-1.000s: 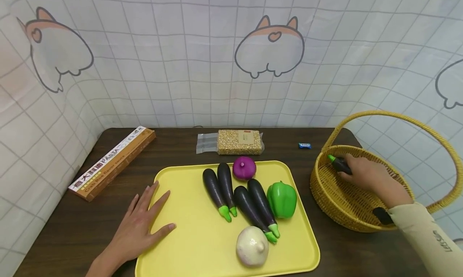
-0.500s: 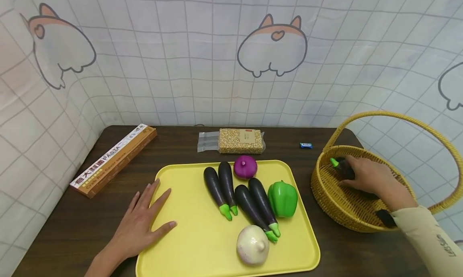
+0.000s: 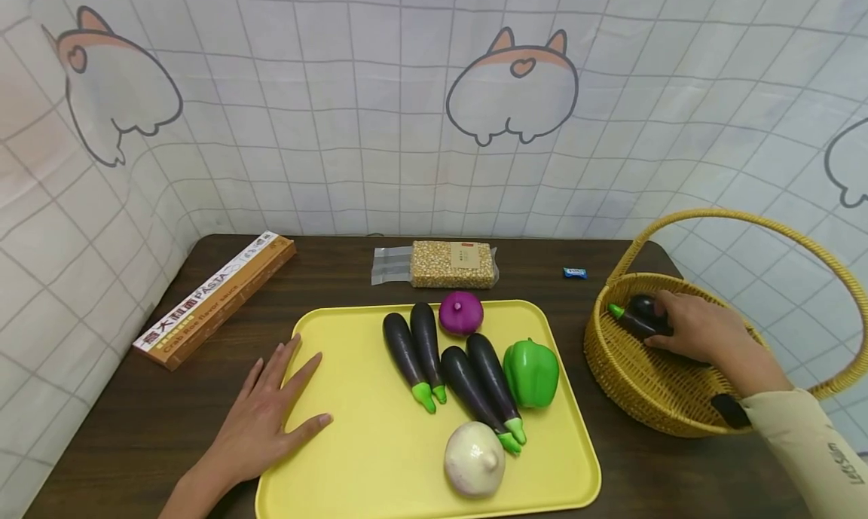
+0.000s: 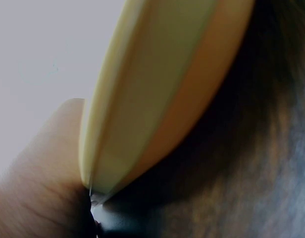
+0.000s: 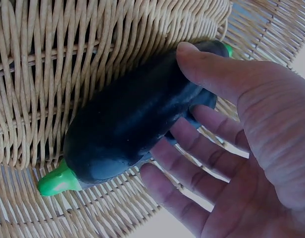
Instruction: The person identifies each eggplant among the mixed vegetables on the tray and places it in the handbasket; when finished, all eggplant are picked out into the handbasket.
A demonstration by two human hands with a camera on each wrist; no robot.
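Note:
My right hand (image 3: 705,331) is down inside the woven basket (image 3: 627,380) on the right. In the right wrist view its thumb overlaps one end of a dark eggplant (image 5: 127,119) with a green stem, and the loosely extended fingers (image 5: 184,178) lie along its side. The same view shows part of a second eggplant behind it. Another dark end (image 3: 731,411) shows near the basket's front rim. My left hand (image 3: 261,421) lies with spread fingers over the left edge of the yellow tray (image 3: 359,459); its thumb base (image 4: 43,168) is beside the rim in the left wrist view.
On the tray are several eggplants (image 3: 491,376), a purple onion (image 3: 460,313), a green bell pepper (image 3: 531,374) and a whitish round vegetable (image 3: 474,459). Behind stand a pasta box (image 3: 217,300), a vacuum-packed grain bag (image 3: 453,264) and a small blue packet (image 3: 574,273). The basket handle (image 3: 766,221) arches high.
The eggplant under my right hand has settled lower in the basket, its stem shifting left. My right hand has drawn slightly to the right and its fingers have loosened. The left hand stays put.

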